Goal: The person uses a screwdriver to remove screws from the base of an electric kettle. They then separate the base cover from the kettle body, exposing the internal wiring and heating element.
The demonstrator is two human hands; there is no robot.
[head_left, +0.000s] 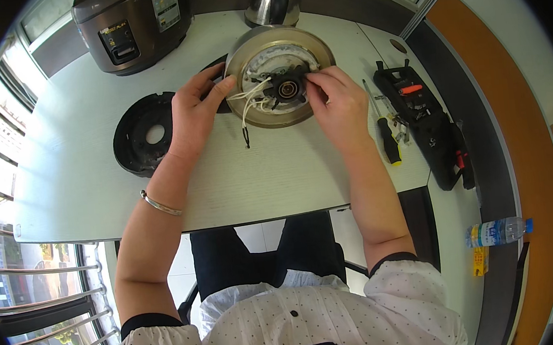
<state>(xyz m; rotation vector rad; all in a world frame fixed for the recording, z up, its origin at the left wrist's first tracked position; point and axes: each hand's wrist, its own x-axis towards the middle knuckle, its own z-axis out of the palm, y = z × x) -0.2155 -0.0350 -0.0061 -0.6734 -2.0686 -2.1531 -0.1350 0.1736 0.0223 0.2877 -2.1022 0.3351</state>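
An electric kettle body [260, 117] lies with its round metal underside facing up toward me. A black round connector [289, 89] with a copper-coloured ring sits at its middle, and white wires [247, 102] run out from its left side. My left hand [194, 110] grips the kettle's left edge, thumb on the rim and fingers beside the black handle. My right hand [339, 100] pinches the right edge of the connector between thumb and fingers. One wire end with a black sleeve hangs over the near rim. Left of my left wrist lies a black round base cover [130, 138] with a hole in it.
A brown rice cooker [136, 29] stands at the back left, and a silver kettle [272, 0] at the back. On the right lie a screwdriver [388, 140], small metal parts and a black tool case [421, 118]. Farther right is a water bottle [497, 232].
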